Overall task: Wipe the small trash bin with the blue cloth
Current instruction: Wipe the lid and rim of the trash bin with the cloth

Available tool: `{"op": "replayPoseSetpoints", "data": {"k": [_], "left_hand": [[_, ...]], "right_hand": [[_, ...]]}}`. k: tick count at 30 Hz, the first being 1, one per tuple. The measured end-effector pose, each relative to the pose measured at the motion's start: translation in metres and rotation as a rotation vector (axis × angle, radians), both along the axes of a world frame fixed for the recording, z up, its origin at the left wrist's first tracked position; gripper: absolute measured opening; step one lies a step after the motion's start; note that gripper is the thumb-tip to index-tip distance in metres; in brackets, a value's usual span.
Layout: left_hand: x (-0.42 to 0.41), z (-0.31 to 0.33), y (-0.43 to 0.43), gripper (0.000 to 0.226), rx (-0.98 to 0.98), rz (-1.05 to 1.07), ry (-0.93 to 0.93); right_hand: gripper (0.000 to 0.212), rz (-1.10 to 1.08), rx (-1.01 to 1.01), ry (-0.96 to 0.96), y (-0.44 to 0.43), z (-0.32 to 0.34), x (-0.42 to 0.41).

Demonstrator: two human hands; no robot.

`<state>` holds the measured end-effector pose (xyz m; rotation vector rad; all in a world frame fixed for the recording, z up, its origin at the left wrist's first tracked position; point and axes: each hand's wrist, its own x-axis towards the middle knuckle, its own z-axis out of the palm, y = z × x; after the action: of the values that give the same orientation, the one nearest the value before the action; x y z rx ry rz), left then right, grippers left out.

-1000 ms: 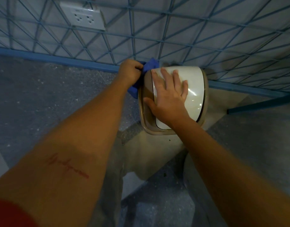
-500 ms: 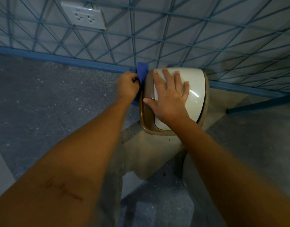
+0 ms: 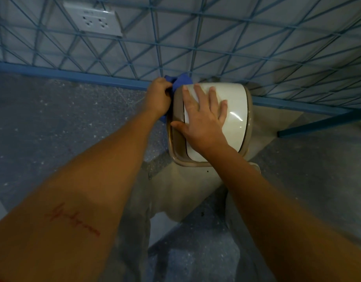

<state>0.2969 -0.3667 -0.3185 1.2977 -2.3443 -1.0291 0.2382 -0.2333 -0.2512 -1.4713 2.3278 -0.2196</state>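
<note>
A blue-gridded wall (image 3: 216,37) with a 2-socket outlet (image 3: 94,22) meets speckled grey floor (image 3: 53,123).

Cannot see most of the blue cloth (image 3: 182,81) behind the left hand (image 3: 157,97), nor read the forearm's red marking (image 3: 71,220).

Blue cloth (image 3: 180,82), cream-lidded tan bin (image 3: 249,110)

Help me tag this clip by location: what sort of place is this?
Likely an indoor room of a home or office: a wall socket, a speckled floor with blue skirting, and a small trash bin.
</note>
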Motion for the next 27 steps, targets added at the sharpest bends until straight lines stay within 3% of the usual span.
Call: {"op": "replayPoseSetpoints", "data": {"k": [9,19,21,24,27], "left_hand": [[0.022,0.002,0.048,0.02,0.043,0.291,0.032],[0.048,0.019,0.094,0.02,0.174,0.326,-0.01],[0.053,0.024,0.101,0.021,0.276,0.351,-0.036],[0.062,0.027,0.106,0.023,0.577,0.462,-0.101],[0.07,0.04,0.106,0.021,0.748,0.599,0.018]], "right_hand": [[0.08,-0.018,0.011,-0.009,-0.002,0.001,0.002],[0.081,-0.008,-0.001,0.047,0.001,-0.001,0.003],[0.081,-0.005,0.002,0.062,0.002,0.0,0.003],[0.08,0.002,0.024,0.067,0.003,0.003,0.004],[0.078,0.023,0.078,0.023,0.002,0.007,0.001]]}}
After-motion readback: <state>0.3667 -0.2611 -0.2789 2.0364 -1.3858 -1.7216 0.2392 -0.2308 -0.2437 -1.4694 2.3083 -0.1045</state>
